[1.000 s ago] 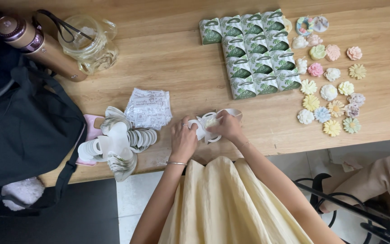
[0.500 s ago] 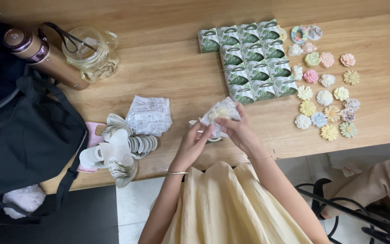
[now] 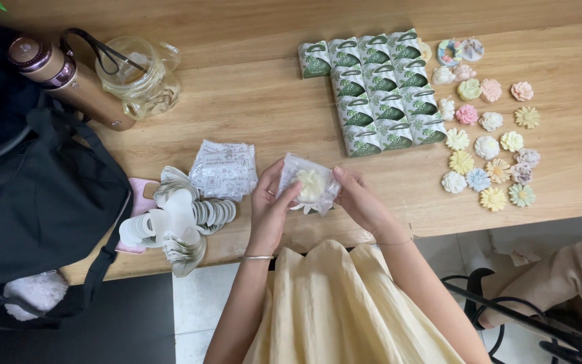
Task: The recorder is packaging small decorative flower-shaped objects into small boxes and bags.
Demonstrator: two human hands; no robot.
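Seen from the head camera, just above the worktop [image 3: 250, 114] edge: left hand [image 3: 269, 205] and right hand [image 3: 362, 202] both gripping a clear bag [image 3: 308, 183] around a pale flower piece [image 3: 312, 183], apparently mid-bagging, calling next for a neat close of the bag.

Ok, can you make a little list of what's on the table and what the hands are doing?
left hand: holds the clear bag's left side
right hand: holds its right side
clear bag: has a pale flower piece inside
green boxes: packed together in rows
pastel flowers: loose, right of the boxes
spare bags: stacked left of the hands
white cutouts: heaped near the table edge
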